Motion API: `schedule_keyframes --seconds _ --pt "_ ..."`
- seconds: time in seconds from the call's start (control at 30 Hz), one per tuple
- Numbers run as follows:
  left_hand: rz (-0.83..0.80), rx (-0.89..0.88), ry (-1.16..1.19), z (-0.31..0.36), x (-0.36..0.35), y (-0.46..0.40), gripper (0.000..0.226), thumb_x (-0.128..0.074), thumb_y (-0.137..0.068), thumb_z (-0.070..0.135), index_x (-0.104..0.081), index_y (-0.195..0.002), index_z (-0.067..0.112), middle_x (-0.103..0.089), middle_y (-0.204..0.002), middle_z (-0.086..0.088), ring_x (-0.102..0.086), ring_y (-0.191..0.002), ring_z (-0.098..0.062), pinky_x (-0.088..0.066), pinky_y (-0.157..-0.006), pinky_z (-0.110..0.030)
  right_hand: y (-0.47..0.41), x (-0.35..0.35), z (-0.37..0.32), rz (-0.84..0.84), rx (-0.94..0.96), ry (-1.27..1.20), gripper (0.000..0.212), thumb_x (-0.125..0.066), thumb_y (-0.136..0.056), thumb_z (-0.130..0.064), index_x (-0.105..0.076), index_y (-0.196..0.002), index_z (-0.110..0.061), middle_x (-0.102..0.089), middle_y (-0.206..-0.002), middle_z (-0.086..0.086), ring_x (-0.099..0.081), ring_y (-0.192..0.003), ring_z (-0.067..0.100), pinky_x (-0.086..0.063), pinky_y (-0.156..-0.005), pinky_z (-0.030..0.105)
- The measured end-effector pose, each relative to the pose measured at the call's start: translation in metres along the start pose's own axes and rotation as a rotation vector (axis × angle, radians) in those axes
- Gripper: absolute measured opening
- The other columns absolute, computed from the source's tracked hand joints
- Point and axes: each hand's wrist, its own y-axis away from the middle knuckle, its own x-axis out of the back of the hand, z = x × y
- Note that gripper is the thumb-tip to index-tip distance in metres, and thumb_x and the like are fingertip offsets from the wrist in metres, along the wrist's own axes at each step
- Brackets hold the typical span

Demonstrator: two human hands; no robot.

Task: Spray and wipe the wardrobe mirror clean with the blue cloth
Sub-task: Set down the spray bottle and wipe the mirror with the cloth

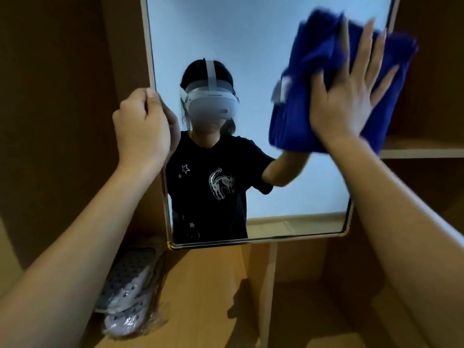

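Note:
The wardrobe mirror [263,41] fills the upper middle of the view, framed in a thin light edge and standing in a wooden wardrobe. My left hand [143,126] is clenched on the mirror's left edge. My right hand [351,96] lies flat, fingers spread, pressing the folded blue cloth [296,116] against the glass near the right edge. The cloth and fingers are blurred. The glass reflects a person in a headset and a dark T-shirt. No spray bottle is in view.
Wooden wardrobe walls stand on both sides, with a shelf [421,149] at the right and a vertical divider [270,292] below the mirror. A pair of light perforated shoes in a plastic bag [128,295] lies on the wardrobe floor at lower left.

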Motion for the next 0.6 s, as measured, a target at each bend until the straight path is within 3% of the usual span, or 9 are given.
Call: schedule_keyframes --seconds 0.1,0.2,0.4,0.5,0.6 --pt "-0.038 0.011 -0.004 0.000 0.003 -0.003 0.033 -0.033 -0.104 0.025 -0.056 -0.088 0.008 -0.053 -0.074 0.003 -0.050 -0.068 -0.006 -0.036 -0.055 -0.013 -0.045 0.004 -0.035 0.025 0.022 0.015 0.067 -0.014 -0.095 -0.061 -0.015 -0.155 -0.032 -0.008 -0.164 0.005 -0.003 -0.151 0.027 0.001 -0.118 0.057" --pt "-0.042 -0.023 0.001 -0.002 0.007 -0.005 0.035 -0.034 -0.103 0.023 -0.058 -0.085 0.006 -0.056 -0.075 -0.002 -0.052 -0.074 -0.016 -0.035 -0.059 -0.028 -0.022 -0.003 -0.063 0.035 0.091 0.011 0.066 -0.020 -0.096 -0.062 -0.016 -0.155 -0.033 -0.009 -0.164 0.004 -0.004 -0.151 0.027 0.000 -0.117 0.060" --pt "-0.045 -0.030 -0.018 -0.003 0.007 -0.006 0.034 -0.033 -0.104 0.023 -0.059 -0.088 0.008 -0.055 -0.075 0.002 -0.052 -0.072 -0.008 -0.037 -0.058 -0.012 0.111 -0.023 -0.065 -0.080 0.397 0.007 0.069 -0.040 -0.093 -0.060 -0.019 -0.154 -0.035 -0.016 -0.163 0.005 -0.007 -0.151 0.025 -0.005 -0.117 0.063" --pt "-0.052 -0.051 -0.022 -0.004 0.007 -0.005 0.032 -0.033 -0.104 0.022 -0.056 -0.086 0.008 -0.050 -0.071 0.006 -0.050 -0.066 -0.005 -0.035 -0.056 -0.008 0.164 -0.032 -0.033 -0.093 0.270 -0.003 0.071 -0.037 -0.092 -0.063 -0.017 -0.154 -0.034 -0.013 -0.163 0.004 -0.004 -0.151 0.025 -0.003 -0.117 0.062" --pt "-0.046 -0.073 -0.021 -0.004 0.006 -0.004 0.034 -0.032 -0.105 0.024 -0.058 -0.095 0.005 -0.054 -0.080 0.000 -0.053 -0.077 -0.012 -0.037 -0.066 -0.015 0.199 -0.036 -0.005 -0.094 0.017 -0.028 0.070 -0.023 -0.094 -0.067 -0.013 -0.155 -0.033 -0.013 -0.163 0.006 -0.004 -0.151 0.026 -0.005 -0.116 0.063"
